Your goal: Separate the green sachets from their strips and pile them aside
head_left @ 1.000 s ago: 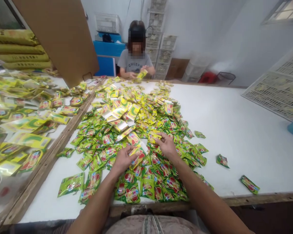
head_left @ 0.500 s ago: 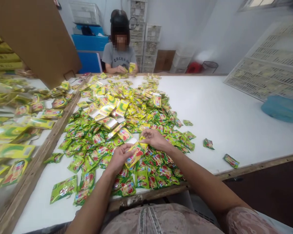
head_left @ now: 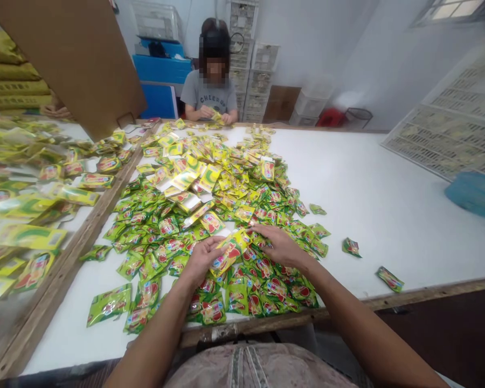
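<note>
My left hand (head_left: 204, 258) grips a small yellow carton (head_left: 228, 256) printed with red fruit, thumb on its upper face. The carton is held tilted above a heap of green candy packets (head_left: 275, 285). Just right of the carton's far end is my right hand (head_left: 278, 245), its fingers stretched over the green packets with nothing visible in them; the fingertips are partly hidden. More yellow cartons (head_left: 209, 178), some with open white flaps, lie on the heap beyond my hands.
A wooden divider (head_left: 81, 237) splits the white table (head_left: 347, 188), with more yellow cartons on the left. Across sits a person (head_left: 210, 99) handling a yellow item. A white crate (head_left: 448, 124) and a blue bag (head_left: 475, 195) are at right. Loose packets (head_left: 390, 278) lie near the front edge.
My right hand has left the carton's end and moved right, its fingers loosening from a pinch. My left hand keeps holding the carton. The camera view has shifted slightly.
</note>
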A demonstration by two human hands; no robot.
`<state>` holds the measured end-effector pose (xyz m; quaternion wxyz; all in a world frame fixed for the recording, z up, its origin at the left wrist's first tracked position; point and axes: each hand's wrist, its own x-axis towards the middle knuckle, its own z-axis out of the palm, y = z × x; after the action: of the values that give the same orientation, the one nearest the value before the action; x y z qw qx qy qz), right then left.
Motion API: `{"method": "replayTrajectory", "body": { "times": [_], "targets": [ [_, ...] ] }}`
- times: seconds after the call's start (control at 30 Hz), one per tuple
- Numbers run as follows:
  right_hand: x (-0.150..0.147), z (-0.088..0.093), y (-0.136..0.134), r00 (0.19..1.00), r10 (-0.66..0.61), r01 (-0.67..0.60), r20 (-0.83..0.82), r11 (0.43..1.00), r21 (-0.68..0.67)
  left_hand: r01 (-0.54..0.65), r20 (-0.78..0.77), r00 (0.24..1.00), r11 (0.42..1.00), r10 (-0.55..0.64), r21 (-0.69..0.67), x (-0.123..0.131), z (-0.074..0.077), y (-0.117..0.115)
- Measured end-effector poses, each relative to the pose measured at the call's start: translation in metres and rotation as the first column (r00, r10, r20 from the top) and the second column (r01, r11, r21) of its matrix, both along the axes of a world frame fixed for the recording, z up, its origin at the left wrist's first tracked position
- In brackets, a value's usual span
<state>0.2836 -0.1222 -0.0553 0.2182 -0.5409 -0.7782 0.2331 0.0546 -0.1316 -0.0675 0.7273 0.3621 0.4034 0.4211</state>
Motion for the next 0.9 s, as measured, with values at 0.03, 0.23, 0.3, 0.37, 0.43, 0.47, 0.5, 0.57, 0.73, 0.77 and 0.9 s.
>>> {"method": "replayTrajectory", "body": {
  "times": [0.03,0.23,0.3,0.37,0.43,0.47,0.5,0.57,0.73,0.77,0.9],
  "targets": [
    [0.004,-0.006,-0.001,0.995,0.056,-0.058,0.085,0.998,0.02,0.002,-0.003,1.0,1.0,-0.002,0.0,0.0,-0.001,0.0],
    [0.007,-0.024,0.003,0.992,-0.119,0.113,0.037,0.983,0.142,-0.01,-0.019,1.0,1.0,0.01,0.019,-0.002,-0.003,0.0],
    [0.006,-0.024,0.004,0.977,-0.212,0.213,-0.021,0.961,0.178,-0.028,-0.026,0.999,0.999,0.028,0.016,-0.004,-0.004,0.0],
    [0.006,-0.025,0.003,0.976,-0.216,0.212,-0.001,0.958,0.192,-0.045,-0.042,0.998,0.999,0.046,0.007,-0.005,-0.005,0.001],
    [0.007,-0.028,0.001,0.979,-0.196,0.184,0.048,0.963,0.195,-0.055,-0.059,0.997,0.998,0.055,0.002,-0.005,-0.006,0.002],
    [0.007,-0.03,0.0,0.977,-0.202,0.185,0.066,0.962,0.2,-0.058,-0.065,0.996,0.998,0.058,0.004,-0.006,-0.006,0.002],
    [0.006,-0.031,0.0,0.975,-0.207,0.187,0.084,0.961,0.205,-0.06,-0.068,0.996,0.998,0.06,0.007,-0.006,-0.007,0.002],
    [0.004,-0.033,-0.001,0.973,-0.201,0.175,0.11,0.962,0.209,-0.063,-0.074,0.995,0.998,0.064,0.014,-0.007,-0.006,0.002],
    [-0.003,-0.022,-0.002,0.942,-0.301,0.314,-0.145,0.947,0.074,-0.073,-0.062,0.995,0.997,0.074,0.007,-0.007,-0.004,0.001],
    [-0.003,-0.017,-0.002,0.917,-0.329,0.342,-0.225,0.94,0.02,-0.071,-0.056,0.996,0.997,0.071,0.002,-0.007,-0.004,0.001],
    [-0.004,0.008,-0.001,0.866,-0.241,0.18,-0.439,0.968,-0.177,-0.061,-0.057,0.996,0.998,0.061,0.016,-0.005,-0.002,0.001]
  ]
}}
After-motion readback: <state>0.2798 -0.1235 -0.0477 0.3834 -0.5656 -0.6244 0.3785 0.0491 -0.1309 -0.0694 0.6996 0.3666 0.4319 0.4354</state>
